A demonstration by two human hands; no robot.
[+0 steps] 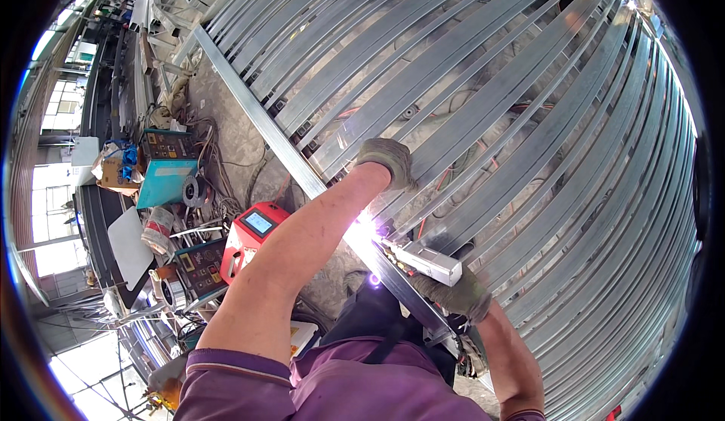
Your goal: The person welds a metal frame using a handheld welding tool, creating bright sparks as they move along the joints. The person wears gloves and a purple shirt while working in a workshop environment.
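Observation:
My right hand (462, 296), in a grey-green work glove, is closed on a welding torch (430, 262) with a pale, box-shaped body. A blinding white-violet arc (365, 230) burns at its tip, where a slat meets the long metal edge bar (291, 157); the glare hides the joint. Farther out, my gloved left hand (385, 160) curls over a flat metal slat (445, 145) just beyond the arc. Its fingers are partly hidden by the back of the glove. My left forearm crosses above the edge bar.
Rows of grey metal slats fill the right side, with gaps showing floor and cables. On the left stand a red machine with a screen (259, 223), a teal machine (166, 179), a dark control box (202, 266) and a wire spool (195, 191). Cables (219, 153) lie across the floor.

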